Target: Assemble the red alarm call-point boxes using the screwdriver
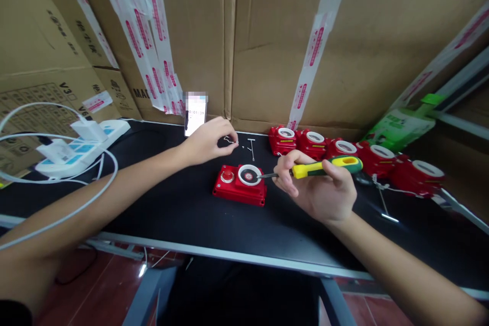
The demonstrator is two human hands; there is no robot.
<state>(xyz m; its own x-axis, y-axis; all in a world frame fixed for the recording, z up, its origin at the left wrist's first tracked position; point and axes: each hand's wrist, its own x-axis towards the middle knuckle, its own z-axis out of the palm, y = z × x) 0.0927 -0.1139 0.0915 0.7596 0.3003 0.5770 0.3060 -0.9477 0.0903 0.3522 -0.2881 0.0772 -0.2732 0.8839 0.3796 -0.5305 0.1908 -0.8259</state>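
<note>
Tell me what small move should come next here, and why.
Probably bring the left hand from the small metal pieces it is pinching to the red unit. The right hand already has the screwdriver tip at its white ring.

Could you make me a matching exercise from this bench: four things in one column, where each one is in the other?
Things:
1. screwdriver
2. small metal parts
3. power strip
4. row of red units

Places:
A. far left of the table
B. under the left hand fingers
C. along the cardboard wall, right
D. in the right hand

Pairs: 1-D, 2-B, 3-A, 4-C
</note>
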